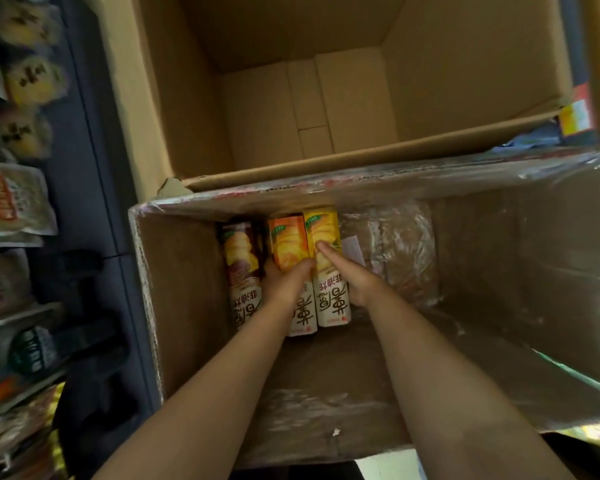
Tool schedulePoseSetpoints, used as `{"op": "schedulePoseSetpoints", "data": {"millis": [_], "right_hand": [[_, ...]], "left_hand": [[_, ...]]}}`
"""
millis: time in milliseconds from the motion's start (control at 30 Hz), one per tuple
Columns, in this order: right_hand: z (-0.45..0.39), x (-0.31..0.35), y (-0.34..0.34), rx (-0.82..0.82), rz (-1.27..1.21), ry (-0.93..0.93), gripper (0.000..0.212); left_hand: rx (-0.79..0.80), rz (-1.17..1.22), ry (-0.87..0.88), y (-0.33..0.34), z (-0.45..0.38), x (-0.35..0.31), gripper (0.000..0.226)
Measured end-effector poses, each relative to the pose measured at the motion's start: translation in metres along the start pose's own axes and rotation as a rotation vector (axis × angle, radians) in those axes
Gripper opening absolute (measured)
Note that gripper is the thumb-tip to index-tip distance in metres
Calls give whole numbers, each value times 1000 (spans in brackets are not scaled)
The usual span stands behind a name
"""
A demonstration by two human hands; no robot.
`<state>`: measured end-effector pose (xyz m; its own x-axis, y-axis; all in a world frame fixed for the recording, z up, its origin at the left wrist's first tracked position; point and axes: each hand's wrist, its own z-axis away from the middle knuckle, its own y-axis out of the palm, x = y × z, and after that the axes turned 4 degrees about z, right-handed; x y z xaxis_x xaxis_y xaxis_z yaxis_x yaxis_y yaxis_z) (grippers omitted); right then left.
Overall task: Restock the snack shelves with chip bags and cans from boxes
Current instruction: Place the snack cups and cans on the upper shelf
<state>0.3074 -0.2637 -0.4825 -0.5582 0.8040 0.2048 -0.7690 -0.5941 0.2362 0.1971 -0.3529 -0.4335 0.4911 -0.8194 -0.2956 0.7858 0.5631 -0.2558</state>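
Both hands reach into the near box (174, 271), whose rim is wrapped in clear film. Three chip cans lie side by side against its far wall: a brown can (238, 261), an orange can (288, 240) and a yellow can (324, 230). The left hand (284, 282) curls around the orange can, thumb on top and fingers tucked down between it and the brown can. The right hand (354, 278) lies on the yellow can with the index finger stretched along it; whether the other fingers wrap around its far side cannot be told.

To lift well, each hand should likely close fully around the can's middle and raise it level, so the neighbour is not dragged along. The right hand probably needs a firmer hold first.

Each can carries large Chinese brush characters on a white band, upside down from here, with a picture of stacked chips above; the smaller print is too blurred to read. The far box (465, 81) holds no stock. Shelves (14, 202) of bagged snacks stand at left.
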Motion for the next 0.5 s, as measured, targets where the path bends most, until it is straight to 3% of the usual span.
{"op": "schedulePoseSetpoints", "data": {"millis": [67, 200, 300, 500], "right_hand": [[2, -2, -11, -22, -8, 5, 60], [10, -7, -31, -46, -10, 11, 65], [10, -8, -28, -40, 34, -13, 65], [3, -12, -19, -36, 28, -79, 79]], "left_hand": [[43, 40, -27, -3, -1, 4, 111], [98, 31, -63, 8, -3, 6, 94], [-42, -183, 8, 17, -12, 4, 103], [113, -45, -64, 13, -22, 8, 125]]}}
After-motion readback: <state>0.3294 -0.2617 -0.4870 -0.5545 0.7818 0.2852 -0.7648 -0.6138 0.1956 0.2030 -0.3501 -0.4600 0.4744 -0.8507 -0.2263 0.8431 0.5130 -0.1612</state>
